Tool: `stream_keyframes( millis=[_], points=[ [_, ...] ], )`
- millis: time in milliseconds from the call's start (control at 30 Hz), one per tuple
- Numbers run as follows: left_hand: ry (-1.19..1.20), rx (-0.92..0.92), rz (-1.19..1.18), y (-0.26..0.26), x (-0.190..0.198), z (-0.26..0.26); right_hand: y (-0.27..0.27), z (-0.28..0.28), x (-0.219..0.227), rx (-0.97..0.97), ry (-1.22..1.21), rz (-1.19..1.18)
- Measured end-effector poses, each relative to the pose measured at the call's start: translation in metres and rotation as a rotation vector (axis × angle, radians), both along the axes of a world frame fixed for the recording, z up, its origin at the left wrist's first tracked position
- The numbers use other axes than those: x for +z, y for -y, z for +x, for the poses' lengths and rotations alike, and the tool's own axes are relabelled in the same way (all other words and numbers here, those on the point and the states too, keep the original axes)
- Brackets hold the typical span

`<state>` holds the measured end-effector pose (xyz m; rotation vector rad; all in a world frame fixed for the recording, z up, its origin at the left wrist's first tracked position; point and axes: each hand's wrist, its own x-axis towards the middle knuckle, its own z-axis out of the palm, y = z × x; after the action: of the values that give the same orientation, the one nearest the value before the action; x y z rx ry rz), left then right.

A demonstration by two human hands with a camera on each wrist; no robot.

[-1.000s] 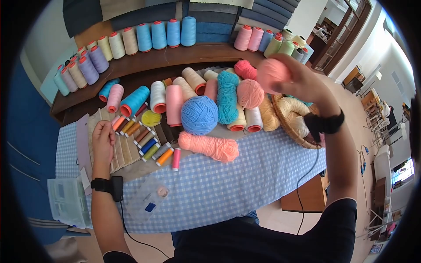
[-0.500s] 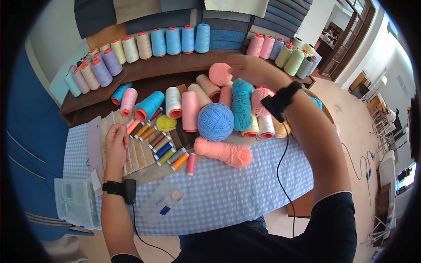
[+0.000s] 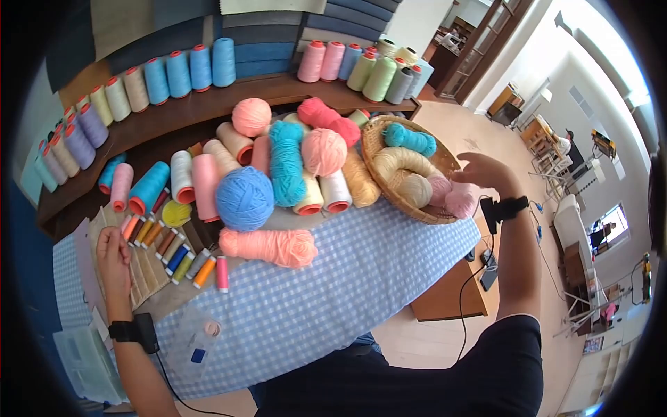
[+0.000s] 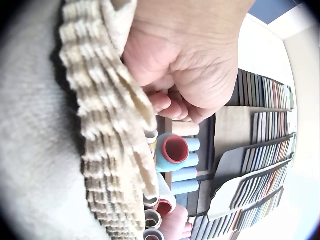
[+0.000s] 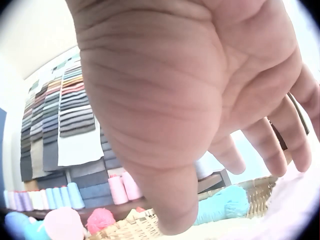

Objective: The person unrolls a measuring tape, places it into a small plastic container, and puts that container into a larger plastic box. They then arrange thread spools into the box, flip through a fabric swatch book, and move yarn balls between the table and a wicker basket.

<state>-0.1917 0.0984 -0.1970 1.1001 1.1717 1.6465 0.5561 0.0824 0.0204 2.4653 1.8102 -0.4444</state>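
My right hand [image 3: 490, 175] hovers at the right rim of a wicker basket [image 3: 379, 163], fingers spread and holding nothing. Inside the basket lie a teal skein [image 3: 410, 139], cream yarn [image 3: 403, 161] and pale pink yarn [image 3: 460, 201], the pink being closest to the hand. In the right wrist view the thumb points down by the basket's edge. A salmon yarn ball [image 3: 251, 117] sits on top of the thread cones at the back. My left hand [image 3: 114, 260] rests on ribbed beige fabric [image 4: 107, 130] with loosely curled fingers, beside several small thread spools [image 3: 167, 247].
A blue ball [image 3: 244, 199], a teal skein [image 3: 287, 163] and a salmon skein [image 3: 267, 248] are grouped mid-table with thread cones. More cones [image 3: 156, 80] line the brown shelf behind. A clear plastic bag [image 3: 198, 340] lies on the checked tablecloth [image 3: 361, 278].
My right hand carried the salmon ball leftward, let it go on the cones at the back, then came back right to the basket. The left hand stayed on the fabric.
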Motion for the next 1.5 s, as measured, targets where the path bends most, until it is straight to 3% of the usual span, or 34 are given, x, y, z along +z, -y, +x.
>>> stream_keyframes(
  millis=[100, 167, 200, 267, 367, 400, 467, 533, 600, 733, 800, 867, 900, 967, 1000, 1067, 1100, 1267, 1300, 1400, 1433, 1500],
  points=[
    [-0.008, -0.004, 0.012, 0.000, 0.000, -0.002, 0.025, -0.018, 0.000, -0.128, -0.073, 0.071],
    [-0.006, 0.000, 0.010, 0.000, -0.002, -0.003, 0.030, -0.046, 0.004, -0.240, -0.077, -0.086],
    [0.002, 0.011, 0.010, -0.002, -0.003, -0.004, 0.031, -0.034, -0.009, -0.247, -0.083, -0.083],
    [0.006, 0.009, -0.004, -0.005, -0.005, -0.008, 0.026, 0.002, -0.048, -0.084, -0.014, 0.265],
    [0.019, 0.066, -0.019, 0.000, -0.005, -0.005, 0.010, 0.027, -0.050, -0.111, -0.080, 0.316],
    [0.037, 0.088, -0.016, 0.001, -0.001, 0.003, 0.006, 0.014, -0.041, -0.154, -0.134, 0.333],
    [-0.010, 0.088, -0.031, 0.007, 0.013, 0.014, 0.001, -0.035, -0.018, -0.034, -0.445, 0.447],
    [0.001, 0.068, -0.016, 0.005, 0.010, 0.010, -0.002, -0.107, 0.000, 0.173, -0.794, 0.426],
    [0.022, 0.029, 0.005, 0.005, 0.011, 0.011, -0.016, -0.169, 0.003, 0.445, -0.877, 0.389],
    [0.050, 0.028, 0.006, 0.009, 0.019, 0.019, -0.058, -0.279, 0.018, 0.774, -0.736, 0.410],
    [0.067, 0.022, 0.001, 0.009, 0.020, 0.020, -0.099, -0.322, 0.005, 0.820, -0.666, 0.481],
    [0.065, 0.029, 0.000, 0.010, 0.021, 0.021, -0.127, -0.354, -0.006, 0.816, -0.423, 0.484],
    [0.054, 0.027, 0.001, 0.011, 0.022, 0.021, -0.154, -0.362, -0.032, 0.820, -0.423, 0.488],
    [0.039, 0.028, -0.008, 0.011, 0.023, 0.022, -0.203, -0.371, -0.087, 1.137, 0.165, 0.267],
    [0.040, 0.030, -0.006, 0.010, 0.024, 0.021, -0.193, -0.370, -0.074, 1.139, 0.167, 0.268],
    [0.028, 0.027, -0.017, 0.012, 0.024, 0.022, -0.154, -0.352, -0.038, 0.928, -0.363, 0.326],
    [0.038, 0.022, -0.024, 0.014, 0.022, 0.022, -0.148, -0.336, -0.038, 0.881, -0.384, 0.478],
    [0.036, 0.034, -0.002, 0.006, 0.010, 0.012, -0.103, -0.200, 0.004, 0.679, -0.448, 0.351],
    [0.042, 0.008, -0.003, 0.005, 0.008, 0.010, -0.092, -0.166, 0.005, 0.624, -0.347, 0.356],
    [0.033, -0.025, 0.028, 0.004, 0.007, 0.008, -0.060, -0.070, -0.004, 0.476, -0.171, 0.243],
    [0.063, -0.033, 0.054, 0.004, 0.008, 0.007, -0.044, -0.059, -0.007, 0.339, -0.127, 0.163],
    [0.076, -0.055, 0.081, 0.003, 0.011, 0.002, -0.027, -0.039, -0.030, 0.318, -0.125, 0.090]
  ],
)
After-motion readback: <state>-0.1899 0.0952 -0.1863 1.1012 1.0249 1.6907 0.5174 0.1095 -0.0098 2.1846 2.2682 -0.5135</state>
